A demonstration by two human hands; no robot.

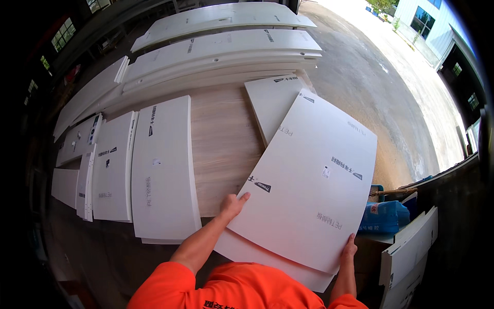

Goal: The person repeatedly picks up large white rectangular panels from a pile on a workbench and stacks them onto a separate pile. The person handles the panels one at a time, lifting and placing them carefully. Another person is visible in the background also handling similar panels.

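A large white board [314,175] with printed marks and a small label lies tilted in front of me. My left hand [234,205] grips its left edge, the thumb resting over the top face. On the opposite side, near the lower right corner, my right hand [349,247] is closed on the edge; its fingers are partly hidden under the board. Another white board [309,275] shows beneath the near edge. Under the far left corner of the held board, a further white panel [270,98] rests on the wooden table [224,134].
Stacked white panels [162,170] stand on the left side. Long white boards [221,46] lie across the far end. To the right are a blue bag [383,216] and more panels [409,257] leaning together. Beyond the table stretches a concrete floor [355,62] toward daylight.
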